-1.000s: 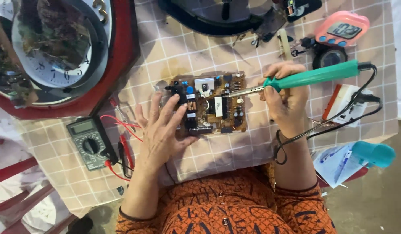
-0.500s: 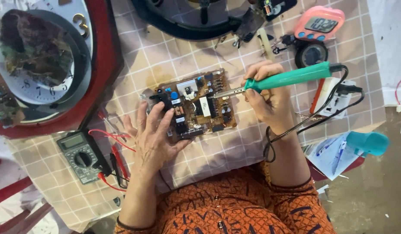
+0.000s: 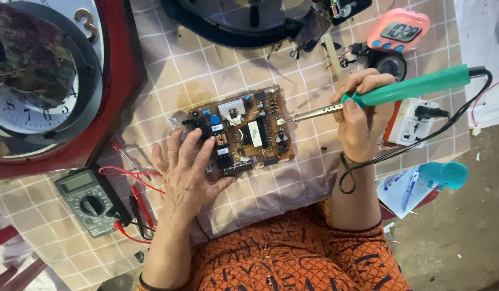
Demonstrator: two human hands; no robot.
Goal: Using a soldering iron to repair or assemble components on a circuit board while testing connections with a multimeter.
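A brown circuit board (image 3: 249,132) with black and blue parts lies on the checked tablecloth (image 3: 206,70). My left hand (image 3: 187,172) rests flat on the board's left end, fingers spread, pinning it down. My right hand (image 3: 360,116) is shut on a green-handled soldering iron (image 3: 416,86). Its metal tip touches the board's right edge. A black cord runs from the handle's end down past my right wrist.
A grey multimeter (image 3: 88,199) with red and black leads lies at the lower left. A red-framed wall clock (image 3: 44,86) fills the upper left. A pink timer (image 3: 397,29), a white power strip (image 3: 416,121) and a teal object (image 3: 446,175) sit to the right.
The camera view has shifted closer. The iron's tip has stayed at the board's right side, and my left hand has stayed on the board.
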